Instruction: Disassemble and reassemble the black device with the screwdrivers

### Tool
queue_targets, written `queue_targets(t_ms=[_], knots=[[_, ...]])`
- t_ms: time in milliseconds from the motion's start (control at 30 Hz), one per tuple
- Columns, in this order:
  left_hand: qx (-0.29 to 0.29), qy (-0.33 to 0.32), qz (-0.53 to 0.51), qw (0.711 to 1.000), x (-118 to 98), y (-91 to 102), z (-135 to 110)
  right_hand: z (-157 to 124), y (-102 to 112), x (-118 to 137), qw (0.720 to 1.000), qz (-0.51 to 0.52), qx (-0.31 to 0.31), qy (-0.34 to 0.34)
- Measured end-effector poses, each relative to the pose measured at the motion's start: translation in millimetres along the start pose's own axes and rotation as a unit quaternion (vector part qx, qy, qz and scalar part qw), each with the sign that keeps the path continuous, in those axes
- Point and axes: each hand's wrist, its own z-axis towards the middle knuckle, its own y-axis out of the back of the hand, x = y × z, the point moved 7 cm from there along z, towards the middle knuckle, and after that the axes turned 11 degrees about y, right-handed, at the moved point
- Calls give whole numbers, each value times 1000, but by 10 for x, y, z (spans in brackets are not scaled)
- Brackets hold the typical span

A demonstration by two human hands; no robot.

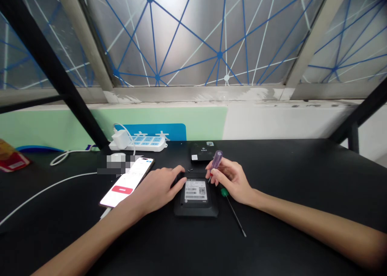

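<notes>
1. Two bare hands fill the middle of the head view, my only view, above a black worktop (290,227). Between them a dark device (196,210) lies flat, label up, around the worktop's middle and well short of its far edge.
2. I have the left hand (160,189) half open at the device's far left corner: thumb and forefinger parted, touching the casing, with no clasp that I can see. Its other fingers are hard to make out.
3. My right hand (234,181) is closed in a pinch round a purple screwdriver (217,159), tilted with its tip down at the device's far right corner. Whether the tip sits in a screw I can't tell.
4. A sideways push on that leaning handle could, I judge, make the tip skid across the label; light pressure from the left hand could let the casing turn.
5. Small screws (190,170) lie loose just beyond the device, towards a black box (202,151) near the far edge; a brushing fingertip could scatter them.
6. A green-handled screwdriver (234,214) lies along the device's right side, where my right hand could knock it rolling.
</notes>
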Motion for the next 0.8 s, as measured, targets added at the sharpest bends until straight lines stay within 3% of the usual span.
queue_targets(t_ms=[200,533,800], knots=[[-4,-1,-8,1000,14,-7,-7,-4,-36,10,999,-24,28,13],[16,10,-3,1000,3,-19,1,35,6,-45,999,8,-31,-30],[22,9,1,1000,8,-31,1,16,-6,-2,1000,-7,16,-7]])
